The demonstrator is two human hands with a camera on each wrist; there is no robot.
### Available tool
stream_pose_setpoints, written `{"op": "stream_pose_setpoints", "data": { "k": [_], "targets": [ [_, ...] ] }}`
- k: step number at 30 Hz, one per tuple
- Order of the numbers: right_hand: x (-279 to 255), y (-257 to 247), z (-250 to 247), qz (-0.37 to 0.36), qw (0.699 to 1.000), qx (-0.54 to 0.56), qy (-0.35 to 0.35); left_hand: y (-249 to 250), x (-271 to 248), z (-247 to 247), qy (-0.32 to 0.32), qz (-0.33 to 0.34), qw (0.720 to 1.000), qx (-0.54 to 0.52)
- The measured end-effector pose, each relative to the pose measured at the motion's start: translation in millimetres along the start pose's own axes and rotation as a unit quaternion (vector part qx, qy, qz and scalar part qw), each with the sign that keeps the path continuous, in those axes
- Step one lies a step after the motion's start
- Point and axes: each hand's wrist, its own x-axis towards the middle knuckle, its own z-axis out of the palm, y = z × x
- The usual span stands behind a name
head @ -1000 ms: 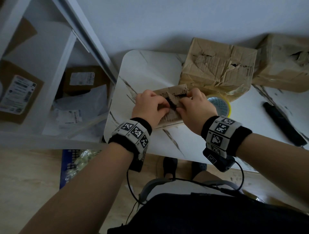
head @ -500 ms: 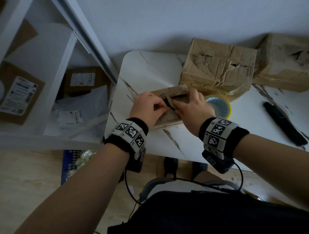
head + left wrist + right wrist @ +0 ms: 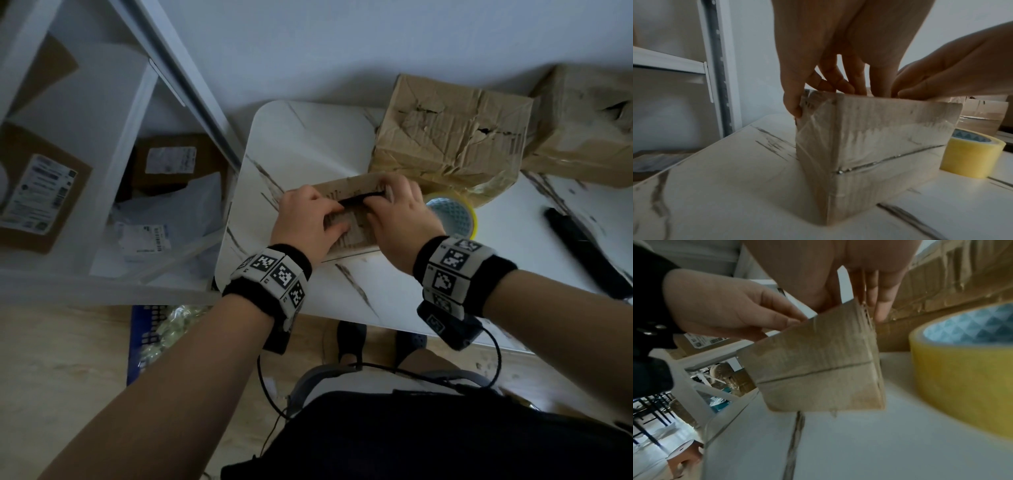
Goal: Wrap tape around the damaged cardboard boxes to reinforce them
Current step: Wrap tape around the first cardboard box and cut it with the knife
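Across the white marbled table [image 3: 308, 144], from my remote seat, I read the scene by size. At two o'clock from the hands sits a large crumpled box [image 3: 448, 140], torn along its top, with a second damaged box [image 3: 582, 126] beyond it at the table's far right. At the centre stands the small cardboard box [image 3: 346, 233], upright on the table, already glossy with clear tape along its sides in the left wrist view. My left hand [image 3: 305, 219] grips its nine-o'clock end, thumb down the side and fingers curled onto the top. My right hand [image 3: 399, 212] presses on the top at the three-o'clock end, fingers bent over the far edge; whether it pinches a tape end I cannot tell. Just beside it at three o'clock lies the yellow tape roll [image 3: 455, 214], untouched. I judge this the smoothing step on the small box. Next I would need to press the tape flat, then pick up the roll for the torn large box.
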Motion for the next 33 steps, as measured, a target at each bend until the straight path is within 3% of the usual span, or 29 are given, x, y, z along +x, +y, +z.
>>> {"op": "stream_pose_setpoints", "data": {
  "k": [6,10,15,20,28,33],
  "targets": [
    [21.9,-3.5,-8.5,-0.042,0.983,-0.153,-0.094,-0.5,2.1,-4.5,-0.030,0.002,0.999,0.022],
    [29.5,-9.5,-12.2,-0.040,0.976,-0.163,-0.136,-2.8,2.7,-8.2,-0.047,0.010,0.998,0.031],
    [34.5,-7.3,-18.3,-0.034,0.991,-0.058,-0.120,-0.9,1.6,-6.2,-0.050,0.024,0.998,0.031],
    [38.8,6.4,-22.3,0.000,0.995,0.083,-0.052,-0.5,2.5,-3.5,-0.044,0.016,0.999,0.024],
    [35.7,4.2,-13.0,0.021,0.992,0.122,-0.030,3.0,16.5,-4.9,-0.003,-0.031,0.999,-0.020],
    [25.7,-0.3,-11.4,0.023,0.989,0.147,-0.011,4.0,20.1,-0.8,0.015,-0.050,0.998,0.016]
  ]
}}
